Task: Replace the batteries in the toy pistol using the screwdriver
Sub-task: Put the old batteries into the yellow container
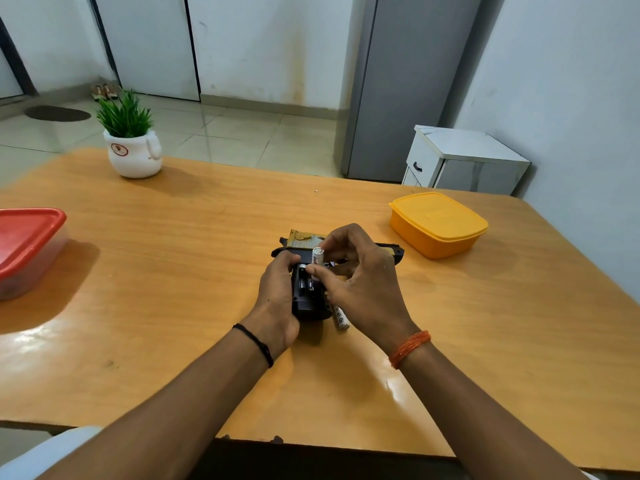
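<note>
The black and gold toy pistol [304, 303] lies on the wooden table [173, 271], its grip pointing toward me with the battery bay open. My left hand [277, 299] grips the pistol's grip from the left. My right hand [360, 282] pinches a white battery [317, 259], tilted up out of the bay. A second white battery [340, 320] lies on the table just right of the grip, partly under my right hand. The barrel end [394, 252] shows past my right hand. No screwdriver is in view.
A yellow lidded box [438, 223] stands at the right, behind the pistol. A red-lidded clear container [27, 247] sits at the left edge. A potted plant in a white pot [133, 150] stands at the back left. The table's near edge is close to my forearms.
</note>
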